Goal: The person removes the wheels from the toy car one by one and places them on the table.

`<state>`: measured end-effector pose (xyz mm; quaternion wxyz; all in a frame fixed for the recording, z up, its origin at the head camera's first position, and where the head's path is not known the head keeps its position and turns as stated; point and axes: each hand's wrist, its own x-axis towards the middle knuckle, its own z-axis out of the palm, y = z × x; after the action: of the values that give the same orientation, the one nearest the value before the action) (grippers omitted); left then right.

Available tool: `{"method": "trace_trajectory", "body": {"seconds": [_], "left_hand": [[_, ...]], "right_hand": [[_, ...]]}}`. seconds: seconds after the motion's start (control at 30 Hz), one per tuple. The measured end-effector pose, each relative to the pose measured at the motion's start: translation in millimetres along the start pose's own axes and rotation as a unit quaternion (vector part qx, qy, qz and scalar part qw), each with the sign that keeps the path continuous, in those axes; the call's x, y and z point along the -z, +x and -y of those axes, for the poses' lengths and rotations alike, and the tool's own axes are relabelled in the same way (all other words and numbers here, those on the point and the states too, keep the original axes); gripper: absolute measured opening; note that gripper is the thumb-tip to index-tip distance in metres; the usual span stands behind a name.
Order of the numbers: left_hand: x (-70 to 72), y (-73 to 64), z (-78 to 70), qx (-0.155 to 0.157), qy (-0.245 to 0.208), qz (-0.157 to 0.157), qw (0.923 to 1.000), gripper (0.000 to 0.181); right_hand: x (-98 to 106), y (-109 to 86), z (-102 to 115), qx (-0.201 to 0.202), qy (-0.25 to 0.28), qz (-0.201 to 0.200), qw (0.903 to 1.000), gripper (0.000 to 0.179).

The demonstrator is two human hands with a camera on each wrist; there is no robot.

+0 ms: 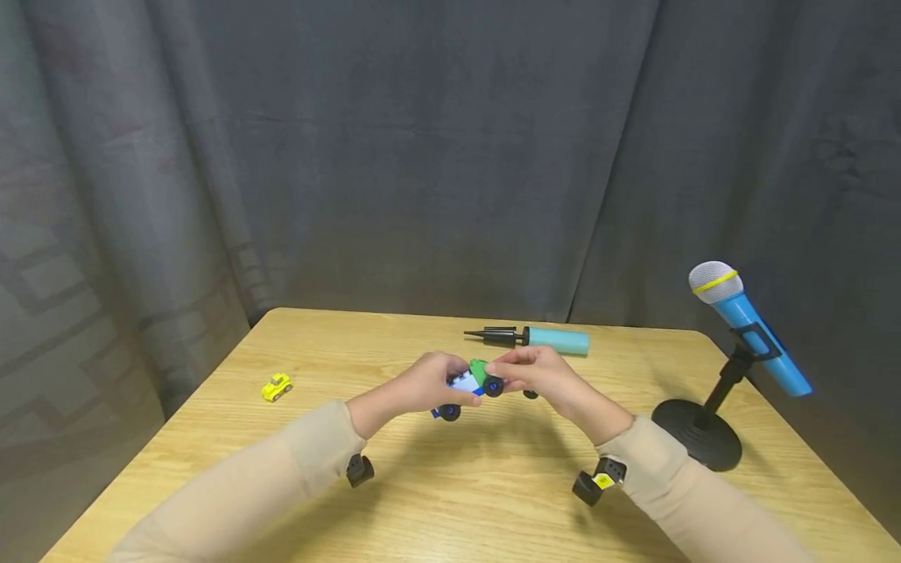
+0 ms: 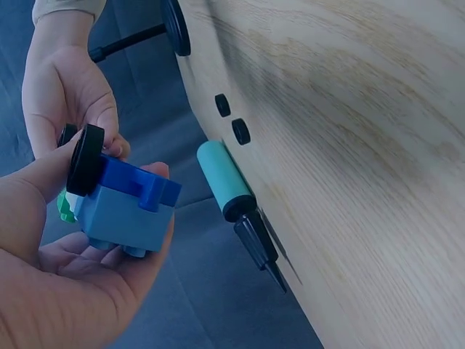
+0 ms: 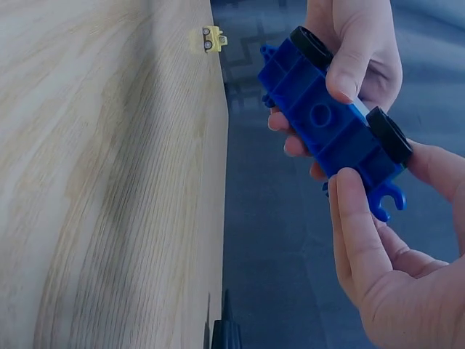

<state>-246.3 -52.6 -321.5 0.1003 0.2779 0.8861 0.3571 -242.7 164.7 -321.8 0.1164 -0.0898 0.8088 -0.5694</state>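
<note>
A toy car (image 1: 465, 382) built of blocks is held up over the table between both hands. Its base (image 3: 320, 116) is dark blue, with a light blue block (image 2: 127, 218) and a green block (image 1: 480, 371) on it. My left hand (image 1: 426, 383) grips the body, thumb on one side and fingers on the other. At the green end, my right hand (image 1: 545, 377) pinches the car, its fingertips pressing the underside and its thumb by a black wheel (image 3: 389, 135). Two wheels show along one side; the opposite side has bare pegs. Two loose black wheels (image 2: 241, 131) lie on the table.
On the wooden table (image 1: 338, 352), a small yellow toy car (image 1: 277, 387) stands at the left. A teal hand pump (image 1: 559, 341) with a black nozzle lies at the back. To the right, a blue microphone (image 1: 756, 324) leans in a black stand (image 1: 697, 434). Grey curtains hang behind.
</note>
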Motion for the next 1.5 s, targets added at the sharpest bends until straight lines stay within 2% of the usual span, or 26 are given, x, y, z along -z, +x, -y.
{"method": "trace_trajectory", "body": {"seconds": [0.2,0.37,0.5,0.6,0.67,0.77,0.9,1.2,1.37,1.5], "left_hand": [[0.6,-1.3,3.1,-0.023,0.010,-0.004,0.9997,0.032],[0.7,-1.9,7.3,-0.023,0.002,-0.030,0.9993,0.026],[1.4,2.2,14.0,0.019,-0.027,-0.071,0.9969,0.037],[1.5,4.3,18.9,0.056,-0.054,-0.098,0.9922,0.049],[1.4,4.8,21.4,0.066,-0.064,-0.104,0.9903,0.053],[0.4,4.9,23.8,0.075,-0.080,-0.098,0.9891,0.048],[-1.3,5.2,25.6,0.083,-0.101,-0.087,0.9877,0.042],[-2.6,2.6,23.2,0.093,-0.125,-0.070,0.9853,0.048],[-4.3,2.7,21.2,0.082,-0.121,-0.083,0.9858,0.042],[-5.2,3.5,18.7,0.077,-0.101,-0.101,0.9867,0.037]], "right_hand": [[-3,-0.7,1,-0.001,0.003,-0.003,1.0000,0.046],[-2,-3.8,3,0.008,0.027,0.006,0.9996,0.055],[-2,-6.8,5,0.013,0.031,0.002,0.9994,0.053],[-5,-7.5,4,0.017,0.024,0.018,0.9994,0.045],[-8,-7.2,3,0.017,0.023,0.029,0.9992,0.041],[-13,-6.5,1,0.017,0.021,0.041,0.9988,0.041],[-18,-5.5,1,0.025,0.014,0.039,0.9988,0.042],[-25,-4.4,2,0.053,-0.005,0.013,0.9985,0.031],[-27,-4.7,1,0.060,-0.011,0.003,0.9981,0.032],[-28,-3.2,0,0.068,-0.017,-0.011,0.9974,0.035]]}}
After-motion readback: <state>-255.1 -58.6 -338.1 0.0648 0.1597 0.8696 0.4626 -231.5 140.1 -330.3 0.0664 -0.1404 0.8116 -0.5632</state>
